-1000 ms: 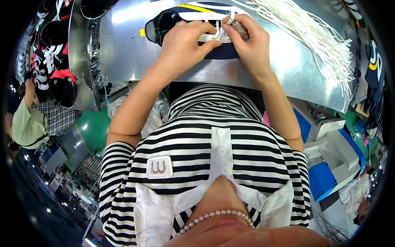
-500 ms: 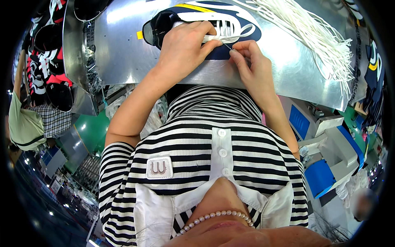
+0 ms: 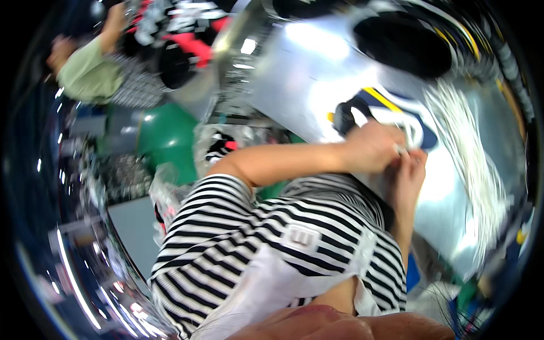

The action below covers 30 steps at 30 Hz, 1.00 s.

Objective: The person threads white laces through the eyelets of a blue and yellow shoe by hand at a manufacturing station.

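A navy and white shoe (image 3: 391,115) with a yellow stripe lies on the metal table (image 3: 294,73), its dark opening toward the left. My left hand (image 3: 371,148) rests against the shoe's near side, fingers closed around a bit of white shoelace (image 3: 401,149). Close by at the right, my right hand (image 3: 409,170) is pinched shut, fingertips meeting those of the left. What it grips is smeared by motion and partly hidden; the thin metal tool of a moment ago cannot be made out.
A long bundle of white laces (image 3: 470,170) lies along the table's right side. Behind the shoe is a large black oval shape (image 3: 402,45). At the far left, a person in a pale green top (image 3: 88,73) stands near dark and red shoe parts. Clear plastic bags (image 3: 167,192) hang left of me.
The view has swung left, so the shoe and hands now appear farther right and lower, and blurred. My hands have drawn together at the shoe's near side.
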{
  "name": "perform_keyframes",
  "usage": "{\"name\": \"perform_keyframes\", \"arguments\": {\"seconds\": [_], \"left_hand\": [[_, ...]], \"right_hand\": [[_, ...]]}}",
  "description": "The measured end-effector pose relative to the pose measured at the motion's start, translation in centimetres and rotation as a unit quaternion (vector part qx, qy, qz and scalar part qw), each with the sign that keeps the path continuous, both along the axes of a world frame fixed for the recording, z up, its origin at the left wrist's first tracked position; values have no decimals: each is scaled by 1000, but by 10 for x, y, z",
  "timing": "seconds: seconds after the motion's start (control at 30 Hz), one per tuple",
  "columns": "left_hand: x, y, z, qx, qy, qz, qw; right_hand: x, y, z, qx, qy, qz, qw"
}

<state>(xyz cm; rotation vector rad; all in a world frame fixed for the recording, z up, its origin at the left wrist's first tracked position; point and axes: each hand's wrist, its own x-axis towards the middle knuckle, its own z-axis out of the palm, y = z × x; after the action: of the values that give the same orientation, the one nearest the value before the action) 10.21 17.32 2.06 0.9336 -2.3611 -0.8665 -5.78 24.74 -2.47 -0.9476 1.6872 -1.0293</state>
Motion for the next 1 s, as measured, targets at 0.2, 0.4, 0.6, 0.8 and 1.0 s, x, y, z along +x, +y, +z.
{"name": "perform_keyframes", "arguments": {"seconds": [0.2, 0.4, 0.6, 0.8, 1.0], "left_hand": [[14, 14, 1, -13, 48, 15, 999], [30, 13, 1, -134, -23, 43, 990], [28, 15, -2, -259, 4, -34, 965], [49, 19, 0, -264, -27, -24, 964], [52, 11, 2, -278, -9, -34, 960]], "right_hand": [[22, -10, 33, -22, 68, 37, 997], [-29, 20, 48, 2, 267, 160, 950], [-21, -7, 95, -195, 195, 200, 940], [9, -29, 89, -190, 334, 300, 873], [14, -37, 132, -259, 124, 203, 936]]}}
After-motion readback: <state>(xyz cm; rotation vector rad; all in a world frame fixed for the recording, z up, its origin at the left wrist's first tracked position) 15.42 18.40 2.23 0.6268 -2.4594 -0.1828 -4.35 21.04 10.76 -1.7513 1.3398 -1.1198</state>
